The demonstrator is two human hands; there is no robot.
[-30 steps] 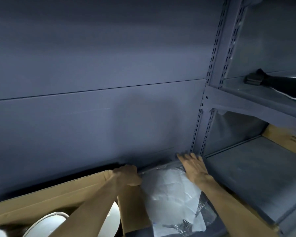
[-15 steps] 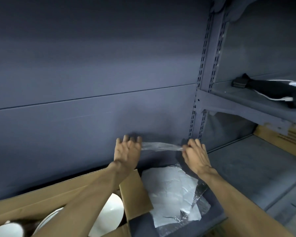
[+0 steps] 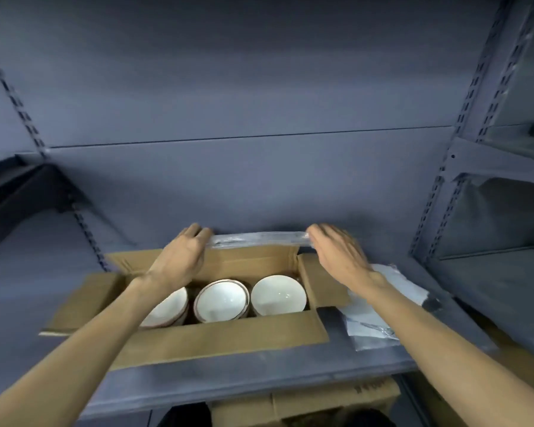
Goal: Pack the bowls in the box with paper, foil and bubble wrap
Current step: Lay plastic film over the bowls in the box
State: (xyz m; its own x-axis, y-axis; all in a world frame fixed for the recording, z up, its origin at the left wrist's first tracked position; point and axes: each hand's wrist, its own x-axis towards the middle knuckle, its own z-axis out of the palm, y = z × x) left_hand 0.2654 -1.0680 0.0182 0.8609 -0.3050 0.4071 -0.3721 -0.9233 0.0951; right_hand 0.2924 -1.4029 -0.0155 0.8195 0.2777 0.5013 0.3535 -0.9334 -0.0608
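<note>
Progress: three stacks of bowls [image 3: 219, 302] are seen already seated in the open box [image 3: 219, 337]; no covering lies over them, so wrapping is judged not yet done.
Left hand [image 3: 182, 257]: raised over the box's far flap, fingers curled on the left end of a clear plastic sheet [image 3: 256, 238].
Sheet: stretched taut between both grips, above and behind the bowls.
Right hand [image 3: 336, 251]: fingers closed on the sheet's right end.
Right of grip: paper and foil [image 3: 383, 306] left lying on the shelf [image 3: 259, 377].
</note>
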